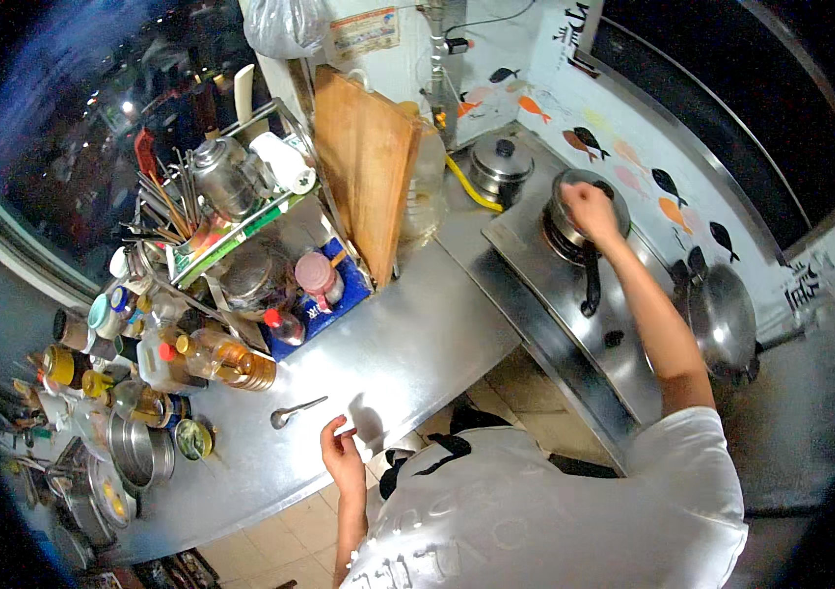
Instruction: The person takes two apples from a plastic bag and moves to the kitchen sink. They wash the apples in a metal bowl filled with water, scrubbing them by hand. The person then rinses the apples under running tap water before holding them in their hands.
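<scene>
My right hand (588,209) is over a metal saucepan (574,179) on the stove, its fingers curled. Whether it grips anything is hard to make out. The pan's black handle (591,283) points towards me, and the hand hides part of the pan's top. My left hand (343,458) hangs at the front edge of the steel counter (402,353), fingers loosely bent and apart, with nothing seen in it. Just beyond it on the counter lies a metal spoon (296,414).
A lidded steel pot (502,169) stands behind the saucepan, a wok (719,320) to its right. A wooden cutting board (362,162) leans by a utensil rack (233,235). Oil bottles (233,361), jars, steel bowls (139,453) and a small open jar (193,439) crowd the left side.
</scene>
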`<action>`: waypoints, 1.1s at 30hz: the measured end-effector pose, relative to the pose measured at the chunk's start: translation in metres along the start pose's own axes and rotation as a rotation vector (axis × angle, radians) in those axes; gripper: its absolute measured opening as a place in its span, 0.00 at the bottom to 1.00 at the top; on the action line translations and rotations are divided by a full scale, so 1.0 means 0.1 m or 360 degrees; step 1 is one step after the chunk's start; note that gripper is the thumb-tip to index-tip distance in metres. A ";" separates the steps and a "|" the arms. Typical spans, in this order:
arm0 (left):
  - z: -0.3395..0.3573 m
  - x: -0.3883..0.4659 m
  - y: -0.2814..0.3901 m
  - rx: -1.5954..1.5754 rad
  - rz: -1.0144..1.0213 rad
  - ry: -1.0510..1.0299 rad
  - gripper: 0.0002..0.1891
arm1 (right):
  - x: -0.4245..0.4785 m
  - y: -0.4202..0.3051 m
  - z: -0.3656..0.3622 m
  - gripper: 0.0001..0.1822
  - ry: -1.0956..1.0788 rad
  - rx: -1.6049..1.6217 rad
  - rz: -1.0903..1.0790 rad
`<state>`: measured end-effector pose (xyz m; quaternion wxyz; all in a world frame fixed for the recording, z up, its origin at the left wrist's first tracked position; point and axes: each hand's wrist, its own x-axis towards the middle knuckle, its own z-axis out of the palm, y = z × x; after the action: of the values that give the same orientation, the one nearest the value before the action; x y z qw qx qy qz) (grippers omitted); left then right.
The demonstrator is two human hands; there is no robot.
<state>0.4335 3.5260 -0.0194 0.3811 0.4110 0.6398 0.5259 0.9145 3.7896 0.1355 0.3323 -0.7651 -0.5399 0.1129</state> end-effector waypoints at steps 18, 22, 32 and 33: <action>0.81 -0.69 0.28 0.0070 -0.0331 0.1085 0.15 | 2.94 0.15 2.90 0.21 -0.0400 0.1355 0.0062; 0.88 -0.70 0.27 0.0019 -0.0542 0.1234 0.13 | 3.43 0.21 3.13 0.22 -0.1511 0.2260 0.0505; 0.17 -1.00 0.22 0.0100 -0.0354 0.1270 0.14 | 2.57 0.47 2.82 0.23 -0.0666 0.1675 0.0389; 0.02 -1.13 0.17 0.0010 -0.0417 0.1327 0.14 | 2.09 0.52 2.76 0.24 -0.0533 0.1586 0.0445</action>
<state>0.4796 3.4238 0.0035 0.1524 0.0801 0.7872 0.5922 0.8883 4.0742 -0.0665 0.5459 -0.5511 -0.3596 0.5186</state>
